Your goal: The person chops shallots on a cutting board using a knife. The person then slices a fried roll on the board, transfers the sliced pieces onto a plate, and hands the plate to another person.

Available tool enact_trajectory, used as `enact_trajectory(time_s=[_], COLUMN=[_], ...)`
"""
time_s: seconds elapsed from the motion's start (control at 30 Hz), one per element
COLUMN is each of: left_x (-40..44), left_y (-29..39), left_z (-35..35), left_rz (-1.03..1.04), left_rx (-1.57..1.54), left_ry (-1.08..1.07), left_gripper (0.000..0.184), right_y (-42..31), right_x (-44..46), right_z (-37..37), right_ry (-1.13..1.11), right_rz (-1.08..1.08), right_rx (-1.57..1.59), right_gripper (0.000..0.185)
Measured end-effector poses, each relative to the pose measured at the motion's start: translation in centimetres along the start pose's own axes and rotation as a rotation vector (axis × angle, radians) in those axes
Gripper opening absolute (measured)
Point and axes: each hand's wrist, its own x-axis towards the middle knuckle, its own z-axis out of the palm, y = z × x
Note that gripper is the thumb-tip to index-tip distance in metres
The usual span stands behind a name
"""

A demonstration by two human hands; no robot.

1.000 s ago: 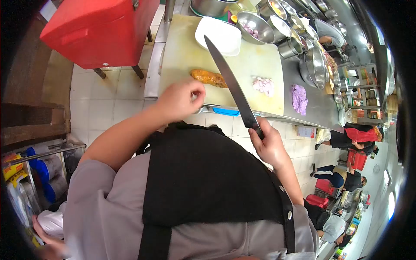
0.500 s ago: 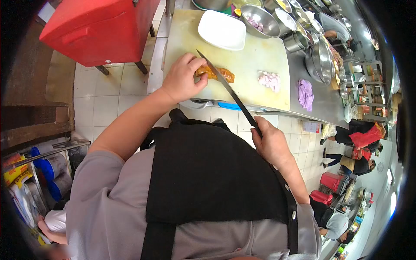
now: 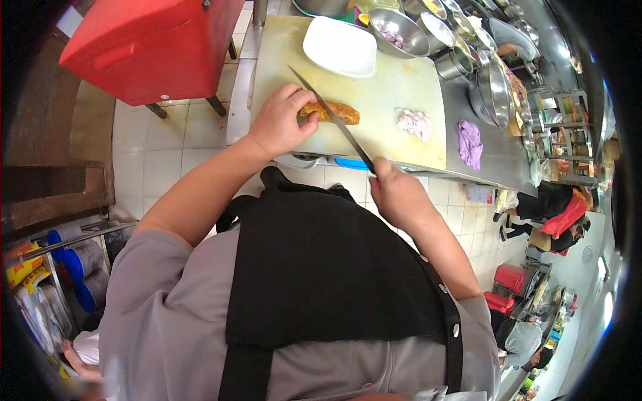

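On the pale cutting board [image 3: 394, 87] lies an orange-brown, glazed-looking piece of what seems to be cooked meat [image 3: 345, 114]. My left hand [image 3: 279, 120] is closed on its left end, fingertips on top and thumb at the near side. A long dark knife [image 3: 352, 142] crosses over the meat just right of those fingers; whether the edge has cut in, I cannot tell. My right hand [image 3: 400, 194] grips the knife's handle near the board's front edge. To the right sits a small pile of chopped pale pinkish pieces [image 3: 414, 124].
A white dish [image 3: 340, 47] stands at the board's back. Behind it are a metal bowl [image 3: 399, 32] with purplish pieces and several other bowls. A purple cloth [image 3: 470, 145] lies on the steel counter. A red cooler box [image 3: 147, 50] stands left. Other people are farther off right.
My right hand and the knife have slid forward and left across the meat, so the tip reaches farther past it. My left hand keeps its hold on the meat.
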Motion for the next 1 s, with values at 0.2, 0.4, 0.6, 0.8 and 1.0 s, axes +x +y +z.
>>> enact_trajectory(time_s=[0.2,0.4,0.6,0.8,1.0], left_x=[0.0,-0.1,-0.2,-0.2,0.9], left_y=[0.2,0.3,0.1,0.2,2.4], left_z=[-0.1,0.0,0.2,0.0,0.9], left_rz=[-0.014,-0.022,-0.016,0.015,0.19], left_rx=[-0.009,-0.008,0.004,0.044,0.161], left_ry=[-0.005,0.017,0.016,0.022,0.125], left_gripper=[0.025,0.025,0.025,0.033,0.041], right_y=[-0.5,0.3,1.5,0.8,1.9], right_x=[0.2,-2.6,-0.2,-3.5,-5.6], right_z=[-1.9,-1.4,3.0,-1.3,-3.0], right_ry=[-0.059,-0.172,-0.124,-0.032,-0.037], right_rz=[-0.009,0.106,0.093,0.08,0.161], right_rx=[-0.02,0.017,0.098,0.129,0.07], right_gripper=[0.022,0.023,0.026,0.023,0.021])
